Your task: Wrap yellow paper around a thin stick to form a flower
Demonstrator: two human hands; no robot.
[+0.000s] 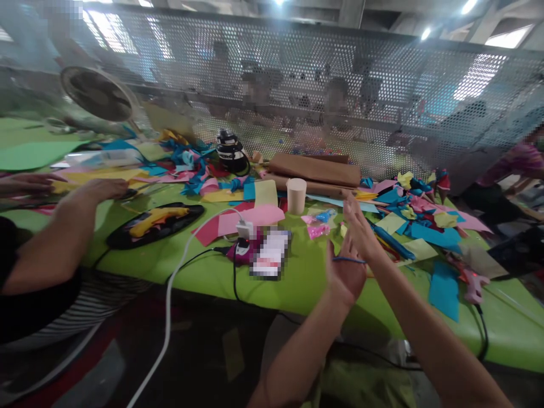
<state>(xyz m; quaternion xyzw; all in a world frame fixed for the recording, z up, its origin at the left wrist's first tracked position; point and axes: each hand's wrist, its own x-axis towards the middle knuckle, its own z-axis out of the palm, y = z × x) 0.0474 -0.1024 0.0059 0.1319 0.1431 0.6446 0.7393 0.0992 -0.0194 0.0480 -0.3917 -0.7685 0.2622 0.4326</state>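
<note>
A: What are the person's own hands doing, nearest the camera?

B: The left hand (345,275) is raised with its palm open, and the right hand (359,226) lies against it with fingers stretched flat. Neither grips anything. A thin blue band (348,259) runs across where the two hands meet, above the lime-green table (204,266).

A: And just beyond them?

B: Small pink and blue scraps (318,224) lie on the table near the fingertips, and a white power adapter (245,229) with its cable lies to the left. Further left, a yellow glue gun (157,217) rests on a black oval tray (127,238).

A: Is anyone else at the table?

B: A co-worker's hand (104,188) rests on yellow paper at the left; I cannot tell if it holds something.

A: Farther back?

B: A cream paper cup (296,195) stands upright, with brown paper rolls (314,170) behind it, then a perforated metal screen (297,73).
</note>
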